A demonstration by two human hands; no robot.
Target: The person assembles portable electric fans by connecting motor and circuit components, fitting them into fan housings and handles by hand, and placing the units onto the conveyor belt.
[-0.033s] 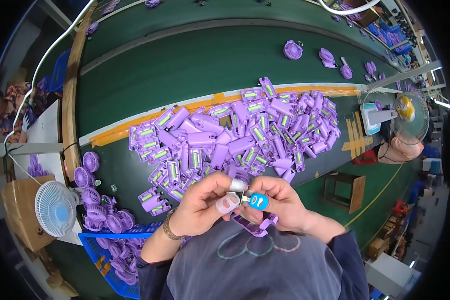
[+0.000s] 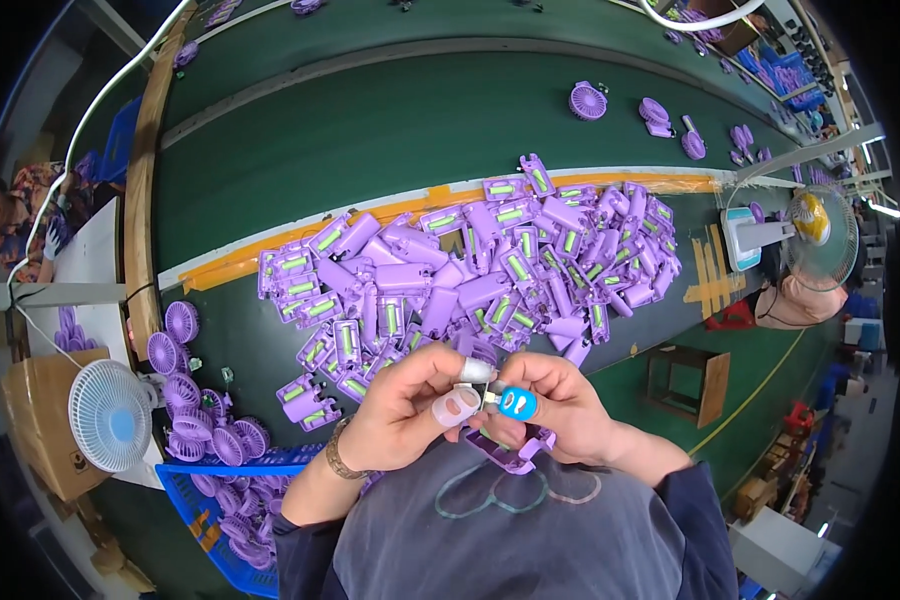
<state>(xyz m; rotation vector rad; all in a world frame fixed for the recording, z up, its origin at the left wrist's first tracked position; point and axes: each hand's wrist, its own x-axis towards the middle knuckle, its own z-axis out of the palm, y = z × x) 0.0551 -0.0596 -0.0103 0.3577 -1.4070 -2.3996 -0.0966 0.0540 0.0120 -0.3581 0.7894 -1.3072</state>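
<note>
Close to my chest, my left hand (image 2: pixel 410 405) and my right hand (image 2: pixel 560 405) meet with fingertips pinched. Between the two thumbs shows a small silvery part (image 2: pixel 490 398) with a thin edge, too small to name. Under the fingers a purple plastic handle shell (image 2: pixel 518 458) sits open and tilted, partly hidden; my right hand's fingers are around it. Bandage-like wraps cover my left thumb and index finger, and a blue one my right thumb. Just beyond my hands lies a heap of purple handle shells (image 2: pixel 402 278), many showing a green battery cell.
Purple fan heads (image 2: pixel 182 392) are piled at the left, above a blue crate (image 2: pixel 235 570) full of more. White desk fan (image 2: pixel 112 418) stands at left, another fan (image 2: pixel 820 235) at right. Beyond a taped ledge runs a green belt (image 2: pixel 390 130) carrying several fan parts. People work on both sides.
</note>
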